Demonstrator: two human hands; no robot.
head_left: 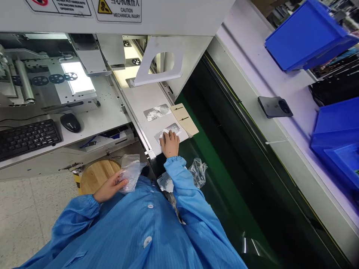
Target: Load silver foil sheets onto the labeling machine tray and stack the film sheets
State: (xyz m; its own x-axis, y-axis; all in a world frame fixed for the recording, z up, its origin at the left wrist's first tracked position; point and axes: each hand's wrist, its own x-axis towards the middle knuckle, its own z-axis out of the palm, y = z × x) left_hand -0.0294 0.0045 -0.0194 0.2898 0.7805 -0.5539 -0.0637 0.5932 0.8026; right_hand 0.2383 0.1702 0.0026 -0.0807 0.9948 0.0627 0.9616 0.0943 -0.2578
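My left hand (112,185) is closed on clear plastic bags (131,170), held in front of my blue coat. My right hand (170,145) reaches over the end of a white track (146,98). Its fingertips rest, slightly apart, on a thin grey plate with a white speckled pattern (175,128); the hand partly covers this plate. A similar speckled plate (157,112) lies flat just beyond it on the track. Beside the plates, a beige card with two small dark marks (185,118) sits at the track's right edge.
Crumpled clear plastic (198,172) lies by my right sleeve, over a dark green conveyor belt (224,164). A keyboard (28,139) and mouse (70,122) are on the machine's left ledge. A phone (275,107) and blue bins (305,35) stand on the right shelf. A round wooden stool (97,175) is below.
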